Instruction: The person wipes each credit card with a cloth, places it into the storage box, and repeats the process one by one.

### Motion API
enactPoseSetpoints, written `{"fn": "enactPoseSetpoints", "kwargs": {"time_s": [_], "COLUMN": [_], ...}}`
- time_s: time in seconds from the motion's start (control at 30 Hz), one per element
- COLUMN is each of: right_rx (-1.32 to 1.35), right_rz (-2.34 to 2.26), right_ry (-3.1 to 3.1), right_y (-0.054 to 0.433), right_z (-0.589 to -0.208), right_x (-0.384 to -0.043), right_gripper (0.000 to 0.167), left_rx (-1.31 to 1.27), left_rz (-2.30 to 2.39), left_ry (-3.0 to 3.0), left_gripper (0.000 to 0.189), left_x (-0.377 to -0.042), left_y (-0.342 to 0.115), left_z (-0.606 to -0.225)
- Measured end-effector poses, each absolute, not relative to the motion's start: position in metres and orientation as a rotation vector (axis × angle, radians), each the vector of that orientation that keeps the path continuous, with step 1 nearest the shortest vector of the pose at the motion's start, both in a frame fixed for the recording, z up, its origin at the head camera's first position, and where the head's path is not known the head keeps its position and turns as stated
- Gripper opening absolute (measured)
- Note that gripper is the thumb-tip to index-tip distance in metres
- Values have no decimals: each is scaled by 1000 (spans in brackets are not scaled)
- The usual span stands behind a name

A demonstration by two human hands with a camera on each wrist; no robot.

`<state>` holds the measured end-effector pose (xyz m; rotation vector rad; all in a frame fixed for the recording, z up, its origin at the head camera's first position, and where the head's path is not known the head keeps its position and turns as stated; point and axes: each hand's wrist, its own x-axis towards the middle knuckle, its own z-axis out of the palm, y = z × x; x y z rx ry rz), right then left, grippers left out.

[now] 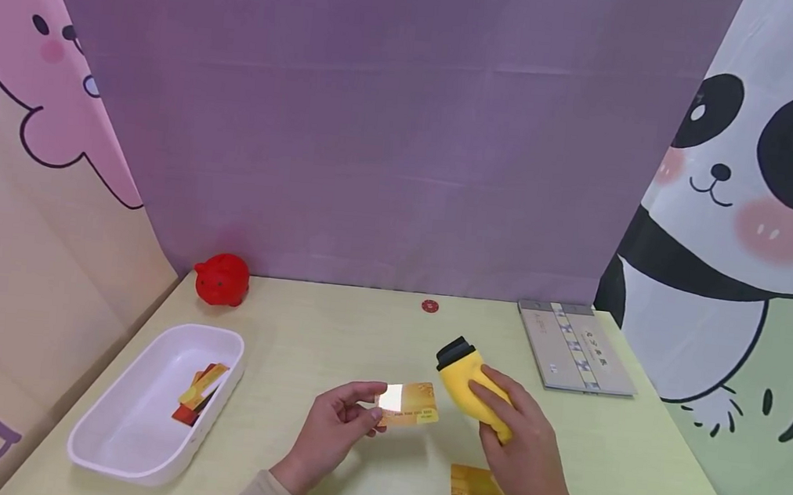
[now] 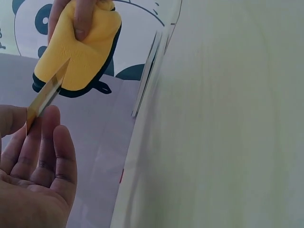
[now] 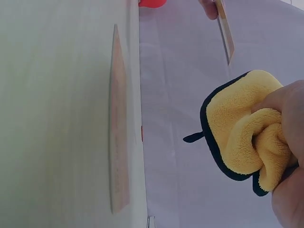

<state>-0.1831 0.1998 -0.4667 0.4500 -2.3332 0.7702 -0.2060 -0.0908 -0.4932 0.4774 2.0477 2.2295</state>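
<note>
My left hand (image 1: 338,427) pinches a gold bank card (image 1: 420,400) between thumb and fingers, its face bright with glare at the held end. A folded yellow cloth (image 1: 464,385) with dark edging is gripped in my right hand (image 1: 526,446), just right of that card. The right wrist view shows the cloth's fluffy side (image 3: 232,109) bunched in the fingers, with a small dark loop at its edge. Both held things are raised above the table. A second gold card (image 1: 469,487) lies flat on the table below my right hand, which partly covers it.
On the left stands a white plastic tray (image 1: 96,441) with several cards (image 1: 200,391) inside. A red piggy bank (image 1: 222,279) sits at the back left corner. A small red chip (image 1: 430,305) lies near the back edge, and a grey book (image 1: 572,349) at the back right.
</note>
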Motion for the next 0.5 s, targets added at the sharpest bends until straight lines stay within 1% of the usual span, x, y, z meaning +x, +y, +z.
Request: {"fn": "enactPoseSetpoints", "kwargs": {"time_s": [0.1,0.3,0.5], "right_rx": [444,431,420], "right_rz": [783,809,820], "right_ry": [-2320,-2312,-2318], "right_y": [200,199,199], "right_z": [-466,-464,-464], "right_x": [-183,-181,-181], "right_gripper": [67,65,64], "left_rx": [484,473,410], "left_rz": [2214,2227,2348], "left_ry": [2073,2087,2068], "left_gripper": [32,36,23], "left_x": [-206,-205,-208], "left_y": [-92,-92,-91], "left_z": [-493,-494,-495]}}
